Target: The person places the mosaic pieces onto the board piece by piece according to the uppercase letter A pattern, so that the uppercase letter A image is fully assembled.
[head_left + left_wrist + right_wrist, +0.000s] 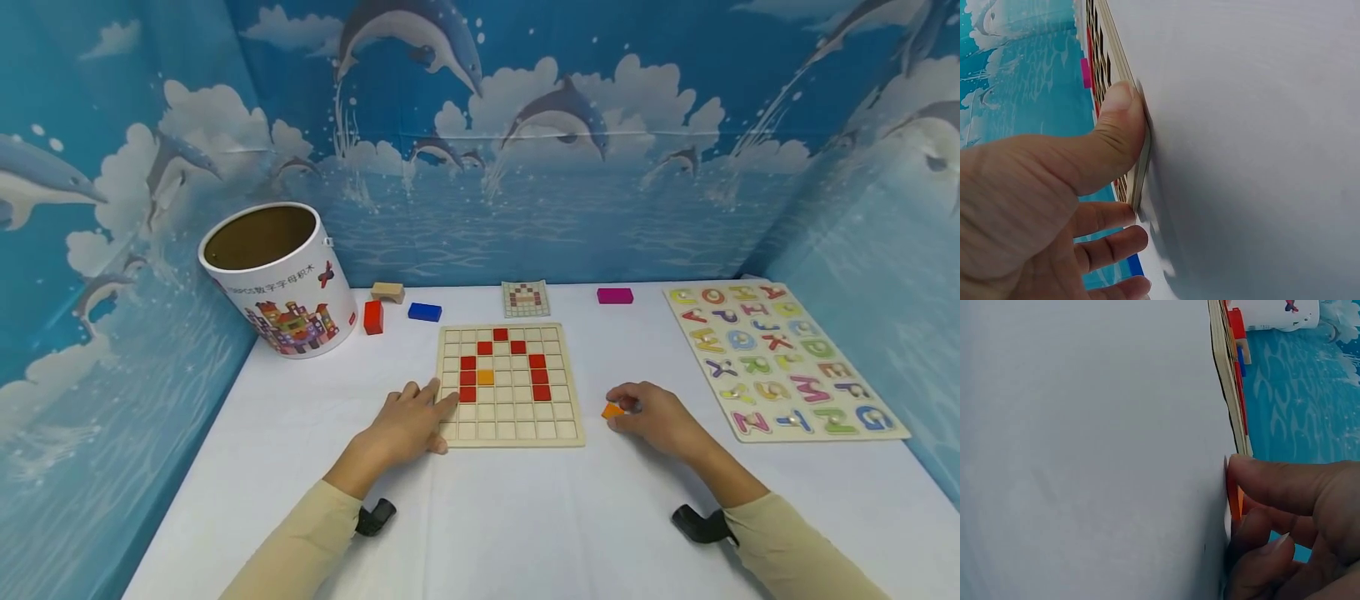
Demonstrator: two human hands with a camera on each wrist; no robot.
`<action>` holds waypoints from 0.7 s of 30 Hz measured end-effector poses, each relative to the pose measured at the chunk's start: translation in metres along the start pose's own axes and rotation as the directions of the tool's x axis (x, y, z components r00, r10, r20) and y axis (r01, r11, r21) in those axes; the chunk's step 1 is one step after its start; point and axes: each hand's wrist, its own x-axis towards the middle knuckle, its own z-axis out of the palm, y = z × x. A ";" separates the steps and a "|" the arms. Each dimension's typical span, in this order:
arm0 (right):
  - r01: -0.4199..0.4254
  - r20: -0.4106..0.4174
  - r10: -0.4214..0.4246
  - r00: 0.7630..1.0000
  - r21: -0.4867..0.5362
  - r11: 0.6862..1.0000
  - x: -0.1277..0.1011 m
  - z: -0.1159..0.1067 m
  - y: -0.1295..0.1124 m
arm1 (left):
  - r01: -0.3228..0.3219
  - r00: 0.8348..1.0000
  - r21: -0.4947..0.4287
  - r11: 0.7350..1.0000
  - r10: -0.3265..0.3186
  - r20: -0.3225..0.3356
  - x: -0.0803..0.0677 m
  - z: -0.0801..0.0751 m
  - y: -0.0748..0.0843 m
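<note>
— Orange tile (pixel 612 410): listed as pinched on the white table (pixel 525 533) by the right hand (pixel 656 417), fingers curled round it, just beside the right edge of the grid board (pixel 510 421). How is the step best handled?

— By judgement: the tile is best kept level in the pinch and lowered square into a free cell, so that its corners are not caught on the wooden ribs. The orange tile already seated in the board (pixel 486 377) is noted beside the left red column.

— Left hand?

— Left hand (pixel 408 425): entered as flat on the board's near-left corner, fingers relaxed and together, thumb (pixel 1119 134) pressed along the edge; nothing is gripped. The board is best kept held down like this so it is not shifted.

— Other items, relative to the board?

— Red tiles (pixel 502 362): an arch shape is formed in the upper rows. Pattern card (pixel 525 298): just behind the board. Magenta block (pixel 615 295): behind, to the right. Blue block (pixel 424 312), red block (pixel 372 317), plain wooden block (pixel 387 292): behind, to the left. Paper tub (pixel 277 279): farther left, open, tilted. Alphabet puzzle (pixel 780 358): well apart to the right.

— Obstructions?

— None are recorded between tile and board; only the seated red tiles are to be cleared.
</note>
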 end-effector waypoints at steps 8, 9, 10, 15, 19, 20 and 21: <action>0.018 -0.010 -0.019 1.000 -0.044 0.999 0.002 0.002 -0.007 | 0.003 1.000 0.000 1.000 -0.003 0.004 0.000 -0.001 0.000; 0.024 -0.011 -0.025 1.000 -0.045 0.999 0.003 0.002 -0.007 | 0.003 1.000 -0.001 1.000 -0.003 0.002 -0.001 -0.001 0.000; 0.026 -0.010 -0.026 1.000 -0.041 0.999 0.004 0.002 -0.007 | 0.002 1.000 -0.004 1.000 -0.002 0.001 -0.001 -0.001 0.000; 0.031 0.005 -0.031 1.000 0.017 0.999 0.009 -0.001 -0.003 | -0.001 1.000 -0.004 1.000 0.001 -0.005 -0.001 -0.001 0.000; 0.010 -0.018 -0.008 1.000 0.132 0.991 0.012 -0.006 -0.003 | -0.002 1.000 -0.003 1.000 0.002 -0.006 0.000 0.000 0.000; 0.004 -0.028 0.001 1.000 0.162 0.987 0.013 -0.007 -0.003 | -0.003 1.000 -0.003 1.000 0.003 -0.006 0.000 0.000 0.001; -0.001 -0.035 0.008 0.999 0.188 0.982 0.013 -0.009 -0.003 | -0.003 1.000 -0.004 1.000 0.003 -0.006 0.000 -0.001 0.001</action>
